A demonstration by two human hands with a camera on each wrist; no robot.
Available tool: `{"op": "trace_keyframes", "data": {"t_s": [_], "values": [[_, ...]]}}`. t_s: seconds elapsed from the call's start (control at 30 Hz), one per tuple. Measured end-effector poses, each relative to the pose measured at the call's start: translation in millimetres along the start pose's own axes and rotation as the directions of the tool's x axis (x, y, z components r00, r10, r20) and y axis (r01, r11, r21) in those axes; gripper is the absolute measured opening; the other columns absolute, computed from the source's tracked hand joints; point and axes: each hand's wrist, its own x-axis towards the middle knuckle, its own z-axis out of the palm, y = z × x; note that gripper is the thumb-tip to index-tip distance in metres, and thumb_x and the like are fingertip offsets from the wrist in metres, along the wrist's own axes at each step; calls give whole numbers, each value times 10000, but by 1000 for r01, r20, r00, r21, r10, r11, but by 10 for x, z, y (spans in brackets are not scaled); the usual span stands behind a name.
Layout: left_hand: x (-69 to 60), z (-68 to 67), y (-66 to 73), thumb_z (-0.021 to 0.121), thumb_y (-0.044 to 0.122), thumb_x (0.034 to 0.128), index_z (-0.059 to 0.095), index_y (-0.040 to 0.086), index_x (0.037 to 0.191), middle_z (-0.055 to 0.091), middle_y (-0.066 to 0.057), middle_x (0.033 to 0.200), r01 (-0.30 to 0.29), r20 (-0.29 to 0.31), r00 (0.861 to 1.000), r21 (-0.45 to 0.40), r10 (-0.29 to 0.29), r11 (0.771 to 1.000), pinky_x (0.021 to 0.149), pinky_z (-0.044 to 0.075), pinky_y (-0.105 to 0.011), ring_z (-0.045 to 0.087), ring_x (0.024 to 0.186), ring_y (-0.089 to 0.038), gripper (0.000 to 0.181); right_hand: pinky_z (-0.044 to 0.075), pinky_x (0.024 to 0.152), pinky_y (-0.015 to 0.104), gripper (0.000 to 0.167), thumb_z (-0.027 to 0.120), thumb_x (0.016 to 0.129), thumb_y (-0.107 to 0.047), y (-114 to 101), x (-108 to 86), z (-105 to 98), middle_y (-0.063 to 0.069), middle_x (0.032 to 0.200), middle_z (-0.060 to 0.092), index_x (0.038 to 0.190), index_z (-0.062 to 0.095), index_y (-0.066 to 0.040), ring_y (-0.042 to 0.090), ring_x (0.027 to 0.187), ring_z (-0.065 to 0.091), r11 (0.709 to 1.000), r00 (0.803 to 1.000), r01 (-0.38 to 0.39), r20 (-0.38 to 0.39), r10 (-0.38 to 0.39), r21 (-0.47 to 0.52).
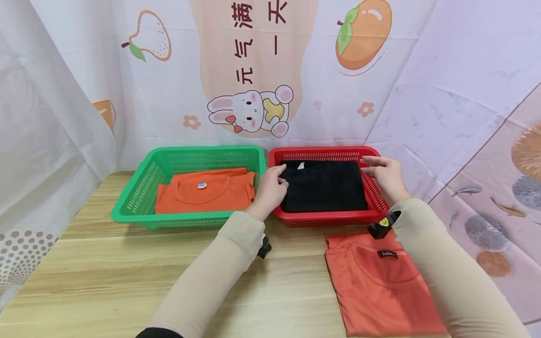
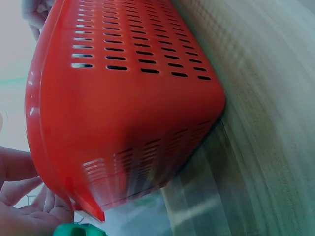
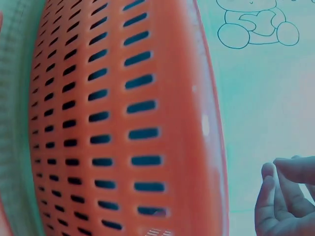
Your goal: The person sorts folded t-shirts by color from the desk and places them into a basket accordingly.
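Note:
A folded black garment (image 1: 323, 188) with a small white tag lies in the red basket (image 1: 323, 216). My left hand (image 1: 270, 190) is over the basket's left rim, its fingertips at the garment's left edge; whether they touch the cloth cannot be told. In the left wrist view, the left hand (image 2: 34, 196) appears beside the rim. On the other side, my right hand (image 1: 386, 177) is above the right rim, fingers extended toward the garment and nothing seen in them. The right wrist view shows the right hand (image 3: 288, 201) beyond the basket's front wall.
Left of the red basket stands a green basket (image 1: 169, 218) holding a folded orange shirt (image 1: 203, 192). A folded coral shirt (image 1: 380, 286) lies on the wooden table (image 1: 127, 281) at front right, partly under the right forearm. A printed curtain (image 1: 338, 108) hangs behind the baskets.

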Motion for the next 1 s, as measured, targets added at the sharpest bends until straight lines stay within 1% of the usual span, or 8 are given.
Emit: {"op": "trace_keyframes", "data": {"t_s": [0.2,0.27,0.33,0.43,0.5,0.67,0.8,1.0], "values": [[-18,-16,-31,601,-3,942,505,43,1444,519,-150,1439,-15,-34,999,-8,15,1000,957,523,-408,645,1024,-274,513,504,777,82,427,486,996,-33,20,-53,-26,-251,892,622,1420,510,10,11,945,587,999,999,-30,33,30,-11],[-26,-20,-31,612,3,939,512,53,1441,526,-149,1429,-21,-36,999,-18,21,1000,956,528,-405,650,1029,-271,514,514,758,87,352,496,995,-33,16,-70,-28,-248,862,649,1329,604,-54,-8,885,620,999,999,-22,44,20,38],[-38,-24,-30,619,7,937,518,68,1440,534,-144,1420,-26,-41,999,-39,24,999,951,533,-400,650,1032,-266,516,526,739,95,284,497,989,-17,12,-88,-35,-222,839,679,1166,686,-134,-27,822,652,993,998,-4,55,-3,120],[-75,-33,-25,625,9,934,534,79,1430,555,-136,1399,-46,-51,998,-80,42,996,935,538,-398,648,1034,-266,509,538,729,104,298,490,990,-9,11,-120,-61,-182,829,705,977,686,-234,-36,762,679,977,997,20,74,-36,211],[-127,-42,-16,626,19,935,547,83,1419,572,-127,1383,-60,-60,997,-116,53,992,934,537,-402,646,1037,-266,494,542,744,113,268,493,995,-29,17,-152,-79,-179,833,709,987,675,-225,-35,762,685,977,995,41,80,-59,211],[-309,-45,7,630,46,941,574,83,1393,599,-111,1359,-81,-67,995,-190,69,978,916,546,-399,648,1030,-263,457,537,758,112,193,527,1000,-95,51,-244,-131,-208,863,704,1050,639,-244,-50,802,678,991,992,67,97,-78,115],[-429,-25,18,631,48,942,587,82,1379,609,-107,1349,-91,-60,995,-236,79,967,865,573,-377,657,1020,-261,441,533,730,102,225,556,989,-86,69,-326,-172,-191,880,720,1015,653,-287,-42,805,684,988,990,68,112,-84,142],[-610,15,51,621,43,939,610,79,1352,627,-104,1326,-91,-44,996,-323,81,942,789,574,-280,667,1006,-272,414,533,726,108,255,596,968,-54,114,-451,-221,-176,912,733,1065,645,-285,-26,825,691,980,985,86,133,-111,180]]}}
